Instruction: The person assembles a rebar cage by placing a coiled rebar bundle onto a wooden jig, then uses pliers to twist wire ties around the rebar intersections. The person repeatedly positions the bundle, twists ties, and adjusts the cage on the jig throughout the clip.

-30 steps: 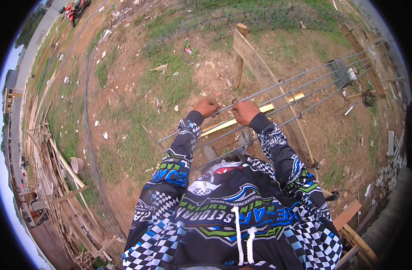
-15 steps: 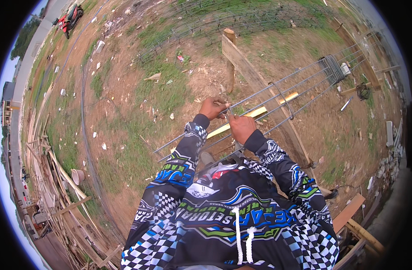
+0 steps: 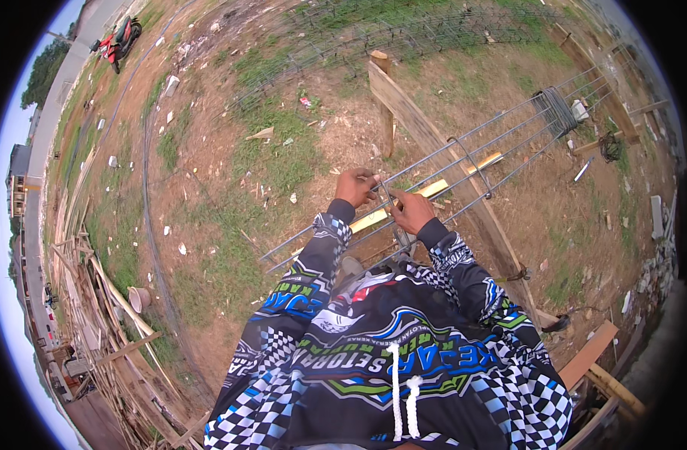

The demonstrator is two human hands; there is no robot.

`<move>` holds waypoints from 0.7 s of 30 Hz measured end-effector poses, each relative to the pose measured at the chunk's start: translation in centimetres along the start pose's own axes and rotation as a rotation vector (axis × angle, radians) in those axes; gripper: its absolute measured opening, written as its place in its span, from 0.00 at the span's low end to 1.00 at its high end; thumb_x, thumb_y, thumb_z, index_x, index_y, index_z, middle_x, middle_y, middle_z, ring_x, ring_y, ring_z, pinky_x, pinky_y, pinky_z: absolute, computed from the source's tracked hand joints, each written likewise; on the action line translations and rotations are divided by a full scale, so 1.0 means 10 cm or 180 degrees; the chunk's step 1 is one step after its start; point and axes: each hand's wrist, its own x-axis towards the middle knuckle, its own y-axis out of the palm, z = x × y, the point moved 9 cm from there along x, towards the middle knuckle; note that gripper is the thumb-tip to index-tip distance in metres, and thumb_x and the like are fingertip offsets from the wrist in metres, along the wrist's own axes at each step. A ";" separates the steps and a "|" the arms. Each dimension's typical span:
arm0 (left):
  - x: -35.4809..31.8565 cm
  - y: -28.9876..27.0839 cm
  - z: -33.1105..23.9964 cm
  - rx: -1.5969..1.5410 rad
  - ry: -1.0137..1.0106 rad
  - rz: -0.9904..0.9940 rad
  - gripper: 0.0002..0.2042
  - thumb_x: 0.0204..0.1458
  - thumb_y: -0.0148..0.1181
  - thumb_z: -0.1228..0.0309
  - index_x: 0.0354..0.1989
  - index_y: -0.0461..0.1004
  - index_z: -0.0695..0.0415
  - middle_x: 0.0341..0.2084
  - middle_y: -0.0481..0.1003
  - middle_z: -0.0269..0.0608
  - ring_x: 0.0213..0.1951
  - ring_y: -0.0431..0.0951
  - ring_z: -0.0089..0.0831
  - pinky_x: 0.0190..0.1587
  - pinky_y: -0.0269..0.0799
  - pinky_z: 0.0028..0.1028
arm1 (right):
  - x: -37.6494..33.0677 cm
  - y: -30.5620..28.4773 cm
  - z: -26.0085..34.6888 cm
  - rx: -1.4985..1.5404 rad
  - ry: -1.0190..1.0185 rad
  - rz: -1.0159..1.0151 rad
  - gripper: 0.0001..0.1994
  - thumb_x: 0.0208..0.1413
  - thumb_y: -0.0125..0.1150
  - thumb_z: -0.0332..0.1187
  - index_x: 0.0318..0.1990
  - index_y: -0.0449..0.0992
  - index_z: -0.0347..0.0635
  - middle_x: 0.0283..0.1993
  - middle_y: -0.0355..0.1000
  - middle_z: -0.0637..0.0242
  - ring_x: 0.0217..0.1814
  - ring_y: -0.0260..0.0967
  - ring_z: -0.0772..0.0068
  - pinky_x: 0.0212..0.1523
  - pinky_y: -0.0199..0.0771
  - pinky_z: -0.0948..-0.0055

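Both hands meet at frame centre on the rebar cage (image 3: 463,161), which lies across a plank (image 3: 433,142). The left hand (image 3: 356,187) has its grip closed around a top bar; the right hand (image 3: 412,211) pinches a thin wire or tool at a stirrup (image 3: 474,169). The tie is best pulled snug with the bar held steady. Compared with a second ago, the hands have closed together and the head has dipped nearer.

open gaps between the steel rods (image 3: 463,161) (stirrup loop (image 3: 471,166) crosswise), wooden plank (image 3: 441,150) beneath

Black hoodie (image 3: 388,360) with blue-white checkered sleeves and 2 white drawstrings (image 3: 403,390).
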 end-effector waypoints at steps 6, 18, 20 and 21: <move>-0.09 -0.15 0.07 0.0117 0.0092 -0.0359 0.16 0.54 0.65 0.66 0.43 0.77 0.69 0.28 0.80 0.48 0.24 0.82 0.31 0.20 0.74 0.23 | 0.01 0.08 0.15 -0.0038 -0.0079 0.0091 0.14 0.50 0.60 0.37 0.45 0.78 0.47 0.27 0.75 0.51 0.34 0.74 0.45 0.38 0.72 0.51; -0.21 -0.14 -0.05 0.0267 0.0045 -0.0652 0.16 0.49 0.68 0.66 0.39 0.81 0.68 0.24 0.81 0.45 0.20 0.81 0.27 0.22 0.73 0.23 | -0.03 0.07 0.17 -0.0065 -0.0479 -0.0243 0.14 0.48 0.64 0.37 0.44 0.80 0.45 0.24 0.73 0.51 0.29 0.73 0.47 0.32 0.71 0.54; -0.20 -0.14 -0.07 0.0411 0.0137 -0.0702 0.15 0.49 0.69 0.66 0.36 0.81 0.67 0.23 0.80 0.44 0.20 0.81 0.26 0.23 0.73 0.24 | -0.06 0.05 0.20 -0.0182 -0.0480 -0.0363 0.12 0.49 0.64 0.36 0.41 0.80 0.45 0.24 0.73 0.52 0.30 0.73 0.47 0.33 0.72 0.53; -0.20 -0.14 -0.08 0.0482 0.0182 -0.0729 0.14 0.48 0.69 0.66 0.35 0.82 0.67 0.22 0.80 0.44 0.20 0.81 0.26 0.23 0.74 0.24 | -0.07 0.05 0.21 -0.0216 -0.0450 -0.0425 0.11 0.49 0.63 0.36 0.39 0.79 0.45 0.24 0.73 0.53 0.31 0.73 0.47 0.34 0.72 0.52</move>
